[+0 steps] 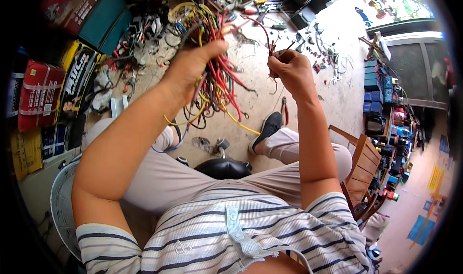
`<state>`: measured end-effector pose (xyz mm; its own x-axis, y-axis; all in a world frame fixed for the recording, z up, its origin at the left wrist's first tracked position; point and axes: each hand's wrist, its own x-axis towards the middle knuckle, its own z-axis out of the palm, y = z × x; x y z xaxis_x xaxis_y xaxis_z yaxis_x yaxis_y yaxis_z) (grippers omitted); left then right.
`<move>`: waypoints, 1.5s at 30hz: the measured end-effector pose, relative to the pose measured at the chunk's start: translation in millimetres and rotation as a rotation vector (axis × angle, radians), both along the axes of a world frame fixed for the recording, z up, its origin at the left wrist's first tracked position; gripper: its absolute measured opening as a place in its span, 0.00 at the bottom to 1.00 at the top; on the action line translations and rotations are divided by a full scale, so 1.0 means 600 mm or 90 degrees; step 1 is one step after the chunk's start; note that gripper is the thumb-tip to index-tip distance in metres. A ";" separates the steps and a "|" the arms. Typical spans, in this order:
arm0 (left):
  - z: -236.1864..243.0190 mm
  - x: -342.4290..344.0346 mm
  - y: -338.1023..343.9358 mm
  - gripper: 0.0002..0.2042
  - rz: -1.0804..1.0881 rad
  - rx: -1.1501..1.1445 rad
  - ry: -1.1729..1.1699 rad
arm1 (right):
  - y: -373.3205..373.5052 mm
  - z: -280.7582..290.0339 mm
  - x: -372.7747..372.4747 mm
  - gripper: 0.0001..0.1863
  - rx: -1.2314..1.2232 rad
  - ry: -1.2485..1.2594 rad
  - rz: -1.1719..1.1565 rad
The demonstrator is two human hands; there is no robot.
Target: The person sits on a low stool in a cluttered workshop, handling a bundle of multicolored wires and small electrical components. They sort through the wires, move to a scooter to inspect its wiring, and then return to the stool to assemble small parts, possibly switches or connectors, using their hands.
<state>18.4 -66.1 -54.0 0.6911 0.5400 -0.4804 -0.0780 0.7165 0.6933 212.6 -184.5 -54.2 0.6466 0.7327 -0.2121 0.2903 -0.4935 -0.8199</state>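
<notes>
Left hand (pixel 194 64) clamped round the wire bundle (pixel 224 76), which is held above the floor (pixel 255 100), apparently so its ends hang loose; a red wire (pixel 266 32) is pinched beside it by the right hand (pixel 293 71), fingertips narrowed.

The floor (pixel 263 98) is carrying red-handled pliers (pixel 285 111) between two and three o'clock, small scraps (pixel 322 64) at two, a green-handled screwdriver (pixel 278 26) at one, and heaped parts (pixel 148 27) at eleven.
</notes>
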 end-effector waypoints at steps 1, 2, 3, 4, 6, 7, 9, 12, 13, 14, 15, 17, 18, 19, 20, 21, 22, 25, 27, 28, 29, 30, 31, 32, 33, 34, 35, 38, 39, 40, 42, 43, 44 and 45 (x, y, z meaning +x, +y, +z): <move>0.002 0.002 -0.006 0.13 -0.005 0.003 -0.014 | 0.002 0.033 -0.021 0.12 0.053 0.038 0.001; 0.002 0.005 -0.013 0.13 -0.014 0.002 -0.027 | 0.001 0.064 -0.039 0.12 0.078 0.043 0.033; 0.003 0.006 -0.019 0.12 -0.015 0.010 -0.058 | 0.005 0.084 -0.055 0.12 0.068 0.050 0.062; 0.009 0.007 -0.028 0.12 -0.022 0.024 -0.088 | 0.006 0.098 -0.068 0.11 0.055 0.055 0.086; 0.017 0.003 -0.029 0.13 -0.080 0.008 -0.122 | 0.009 0.107 -0.082 0.14 0.023 -0.011 0.128; 0.026 0.003 -0.035 0.14 -0.076 0.016 -0.133 | 0.010 0.106 -0.087 0.15 0.020 0.003 0.125; 0.029 0.003 -0.035 0.14 -0.090 0.012 -0.150 | 0.012 0.115 -0.093 0.13 -0.013 -0.034 0.130; 0.027 -0.001 -0.035 0.14 -0.083 0.021 -0.152 | 0.005 0.122 -0.107 0.12 -0.006 -0.179 0.170; 0.025 -0.002 -0.036 0.14 -0.082 0.020 -0.150 | 0.001 0.121 -0.111 0.10 0.006 -0.206 0.183; 0.023 -0.003 -0.035 0.14 -0.082 0.001 -0.153 | -0.001 0.125 -0.119 0.10 0.020 -0.211 0.197; 0.021 -0.005 -0.034 0.13 -0.082 -0.018 -0.156 | -0.001 0.132 -0.130 0.10 0.034 -0.216 0.212; 0.021 -0.006 -0.033 0.13 -0.082 -0.034 -0.159 | 0.000 0.147 -0.141 0.09 0.005 -0.247 0.252; 0.022 -0.006 -0.033 0.12 -0.081 -0.031 -0.159 | -0.002 0.146 -0.144 0.09 0.004 -0.281 0.257; 0.023 -0.005 -0.034 0.12 -0.082 -0.028 -0.159 | -0.004 0.144 -0.147 0.08 0.002 -0.315 0.262; 0.024 -0.004 -0.034 0.12 -0.083 -0.024 -0.166 | -0.006 0.143 -0.150 0.08 0.000 -0.349 0.266; 0.025 -0.003 -0.033 0.11 -0.084 -0.020 -0.173 | -0.007 0.150 -0.151 0.07 -0.010 -0.347 0.288; 0.025 -0.005 -0.035 0.11 -0.085 -0.016 -0.177 | -0.008 0.146 -0.150 0.06 0.007 -0.363 0.286; 0.022 -0.006 -0.034 0.11 -0.102 -0.032 -0.168 | -0.006 0.146 -0.150 0.07 0.025 -0.380 0.302; 0.020 -0.005 -0.037 0.11 -0.108 -0.032 -0.196 | -0.008 0.139 -0.148 0.07 0.055 -0.294 0.215; 0.021 -0.004 -0.040 0.11 -0.108 -0.029 -0.209 | -0.009 0.139 -0.147 0.08 0.063 -0.263 0.186; 0.021 0.000 -0.046 0.12 -0.090 -0.022 -0.225 | -0.009 0.139 -0.144 0.08 0.060 -0.258 0.174; 0.018 0.002 -0.050 0.12 -0.087 -0.016 -0.214 | -0.010 0.139 -0.146 0.08 0.035 -0.224 0.146; 0.018 0.003 -0.052 0.12 -0.084 -0.015 -0.222 | -0.011 0.136 -0.149 0.08 0.025 -0.274 0.150; 0.017 0.004 -0.053 0.12 -0.082 -0.014 -0.229 | -0.012 0.132 -0.153 0.08 0.016 -0.324 0.155; 0.007 0.007 -0.052 0.12 -0.059 0.014 -0.232 | -0.011 0.128 -0.162 0.07 -0.012 -0.393 0.169; 0.003 0.005 -0.050 0.12 -0.072 0.004 -0.225 | -0.010 0.124 -0.173 0.07 -0.041 -0.462 0.183; 0.000 0.002 -0.048 0.11 -0.085 -0.006 -0.217 | -0.010 0.120 -0.183 0.06 -0.068 -0.531 0.197; 0.008 -0.007 -0.046 0.13 -0.093 -0.038 -0.212 | -0.013 0.129 -0.204 0.04 -0.003 -0.500 0.204; 0.013 -0.011 -0.044 0.14 -0.087 -0.029 -0.216 | -0.015 0.130 -0.204 0.06 -0.032 -0.497 0.223; 0.016 -0.011 -0.042 0.16 -0.082 -0.022 -0.221 | -0.015 0.129 -0.203 0.06 0.008 -0.492 0.226; 0.017 -0.010 -0.036 0.14 -0.062 0.021 -0.216 | -0.013 0.124 -0.204 0.08 0.085 -0.480 0.229; 0.019 -0.010 -0.034 0.13 -0.053 0.038 -0.222 | -0.014 0.124 -0.203 0.10 0.065 -0.472 0.236; 0.018 -0.010 -0.032 0.12 -0.045 0.054 -0.228 | -0.013 0.124 -0.202 0.11 0.087 -0.473 0.247; 0.014 -0.008 -0.030 0.12 -0.025 0.078 -0.231 | -0.011 0.124 -0.200 0.11 0.110 -0.473 0.257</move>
